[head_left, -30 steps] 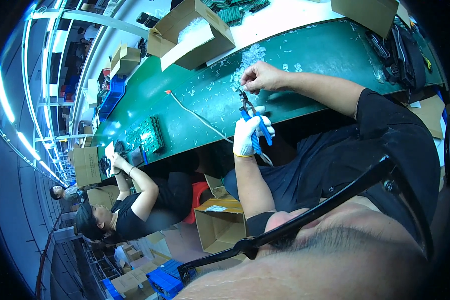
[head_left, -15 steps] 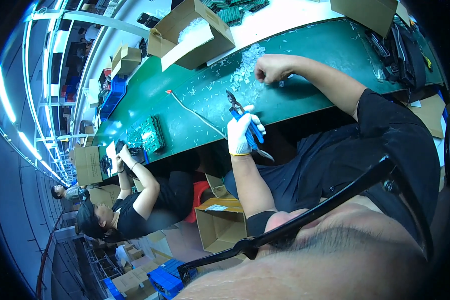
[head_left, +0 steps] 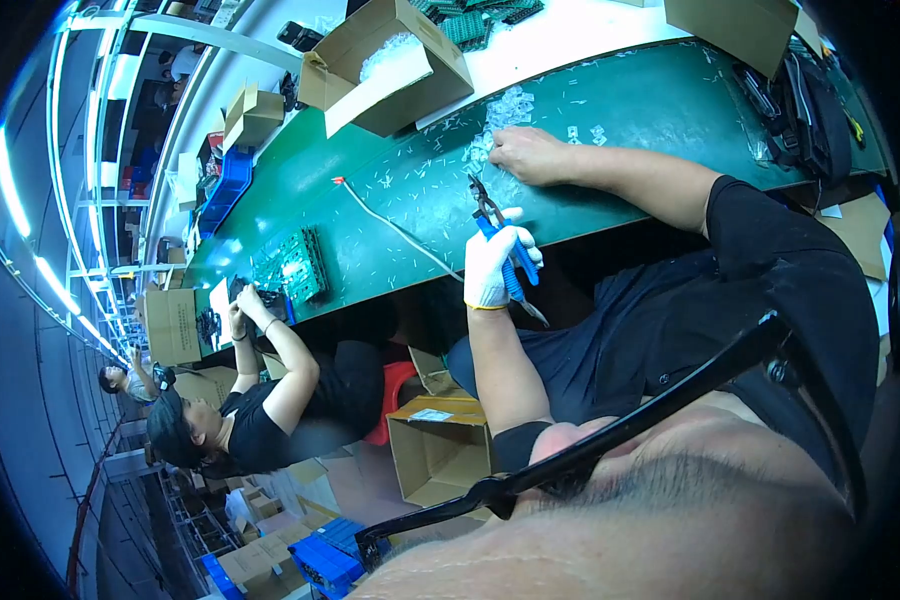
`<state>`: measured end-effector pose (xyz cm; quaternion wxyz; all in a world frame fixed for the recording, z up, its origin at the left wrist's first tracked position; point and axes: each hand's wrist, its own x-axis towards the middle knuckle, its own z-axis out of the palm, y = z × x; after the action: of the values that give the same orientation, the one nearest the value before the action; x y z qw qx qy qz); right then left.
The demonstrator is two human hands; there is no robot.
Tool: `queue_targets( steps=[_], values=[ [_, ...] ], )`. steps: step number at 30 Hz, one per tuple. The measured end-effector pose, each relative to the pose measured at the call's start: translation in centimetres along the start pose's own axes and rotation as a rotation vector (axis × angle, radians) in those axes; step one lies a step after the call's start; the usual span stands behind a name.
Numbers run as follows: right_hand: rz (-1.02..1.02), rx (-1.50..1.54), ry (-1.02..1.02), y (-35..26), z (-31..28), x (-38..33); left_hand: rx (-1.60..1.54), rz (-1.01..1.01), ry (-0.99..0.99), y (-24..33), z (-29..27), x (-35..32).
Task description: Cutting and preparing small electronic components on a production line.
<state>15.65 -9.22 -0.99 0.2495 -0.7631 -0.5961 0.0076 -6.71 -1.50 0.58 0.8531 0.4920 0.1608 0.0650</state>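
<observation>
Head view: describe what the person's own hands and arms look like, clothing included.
The left hand wears a white fabric glove with a yellow edge at the cuff. The right hand is bare, as are both forearms. The right arm's short black fabric sleeve ends above the elbow.

There is one pair of pliers (head_left: 486,209), one cable (head_left: 395,228), one green worktop (head_left: 660,110), one pair of glasses (head_left: 635,422) and one red seat (head_left: 397,379); the clear pieces (head_left: 510,108) are too many to count.
</observation>
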Motion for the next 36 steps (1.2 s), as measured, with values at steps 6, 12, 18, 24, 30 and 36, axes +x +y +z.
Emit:
queue_targets(
  steps=[6, 12, 18, 24, 30, 36],
  values=[
    [0.012, 0.008, 0.047, 0.6, 0.2, -0.3, 0.021, -0.040, -0.038, -0.4, -0.6, 0.3],
    [0.087, 0.383, 0.087, 0.4, -0.7, -0.1, -0.080, -0.085, -0.100, -0.7, -1.0, 0.4],
    [0.195, 1.054, 0.012, 0.6, -1.1, 0.2, -0.092, -0.124, -0.076, -0.4, -0.4, 0.1],
    [0.177, 1.133, 0.017, -0.1, -1.5, 0.0, -0.088, -0.117, -0.074, -0.4, -0.4, 0.0],
    [0.192, 1.013, 0.011, -0.7, -2.3, -0.1, -0.069, -0.122, -0.073, -0.4, -0.2, 0.1],
    [0.217, 0.987, -0.016, -0.8, -2.9, -0.2, 0.156, -0.099, -0.013, 0.1, 0.0, -0.1]
  ],
)
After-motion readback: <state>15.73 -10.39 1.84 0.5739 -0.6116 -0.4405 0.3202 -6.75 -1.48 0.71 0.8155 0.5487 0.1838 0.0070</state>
